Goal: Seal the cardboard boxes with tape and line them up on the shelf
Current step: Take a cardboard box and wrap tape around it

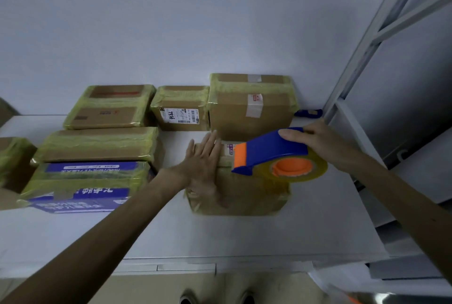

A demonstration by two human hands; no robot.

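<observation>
At the centre right of the frame, on the white shelf (244,237), a brown cardboard box (239,198) already partly wrapped in yellowish tape is held down by the left hand (203,164), which is laid flat on its left top edge with the fingers straight and close together. Above the box's upper right, a blue and orange tape dispenser (269,152) is gripped by the right hand (322,140); the thumb is laid along the blue handle and the other fingers are curled round its far side, while the clear tape roll (315,169) is turned towards the camera. Whether the tape is touching the box cannot be told. Behind, towards the upper centre, a large sealed box (252,113) and a labelled box (181,110) are lined against the wall, and at the left a blue printed box (83,188) is set among other sealed ones. From here, the box could be dragged across the smooth shelf if the tape is pulled harder than the flat palm can resist, since nothing is braced against its right side. The strip could also be laid crooked or creased if the dispenser is tilted, and the large sealed box just behind could be knocked out of line.
</observation>
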